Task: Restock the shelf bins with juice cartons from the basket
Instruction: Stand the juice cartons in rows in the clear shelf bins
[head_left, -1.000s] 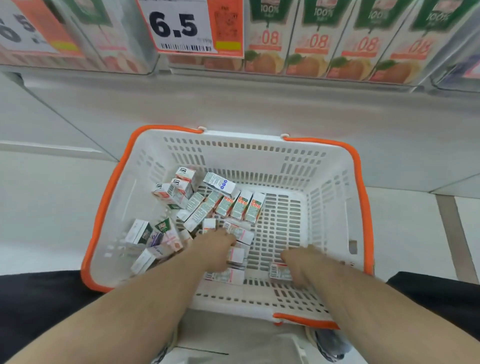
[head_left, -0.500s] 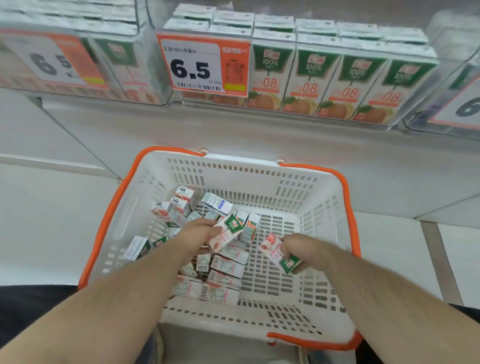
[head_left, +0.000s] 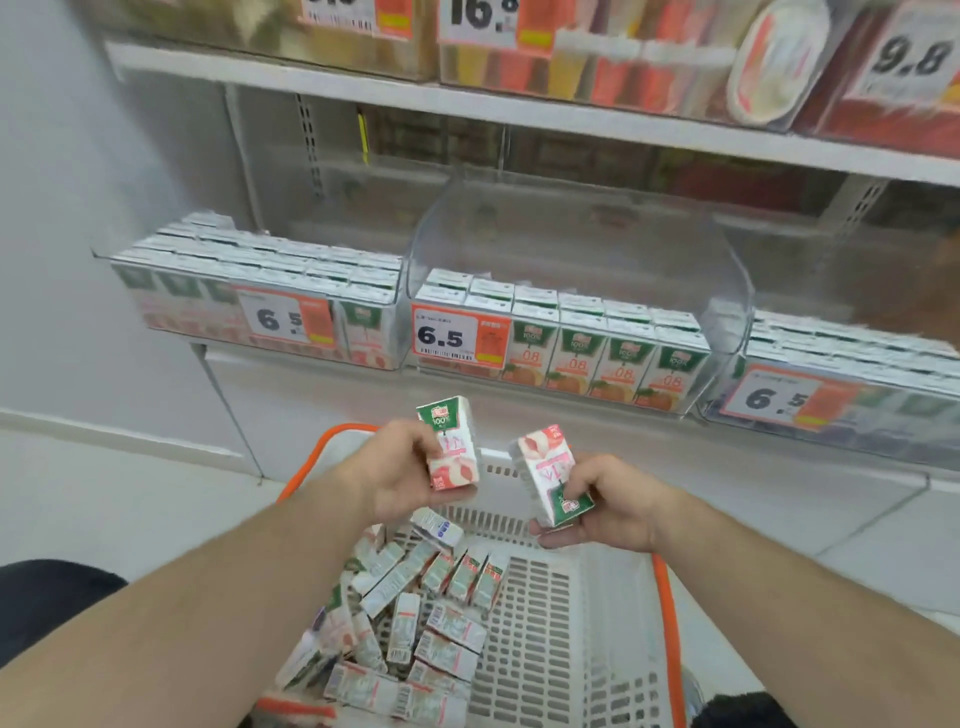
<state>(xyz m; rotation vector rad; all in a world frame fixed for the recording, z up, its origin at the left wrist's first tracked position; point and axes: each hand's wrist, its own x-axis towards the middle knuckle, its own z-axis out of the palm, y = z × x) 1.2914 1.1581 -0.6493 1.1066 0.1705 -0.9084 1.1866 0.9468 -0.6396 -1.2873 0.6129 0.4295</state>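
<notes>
Head view. The left hand (head_left: 400, 475) grips an upright juice carton (head_left: 450, 441), green panel on top, peach picture below. The right hand (head_left: 605, 501) pinches a second carton (head_left: 551, 474), inverted and tilted, green end toward the palm. Both are held above the far rim of the white basket (head_left: 582, 613), apart from each other. Loose cartons (head_left: 415, 623) lie heaped in the basket's left half; its right half shows bare grid. On the shelf beyond, the middle bin (head_left: 576, 234) carries cartons only along its front, with open room behind them. The left bin (head_left: 249, 270) is packed.
</notes>
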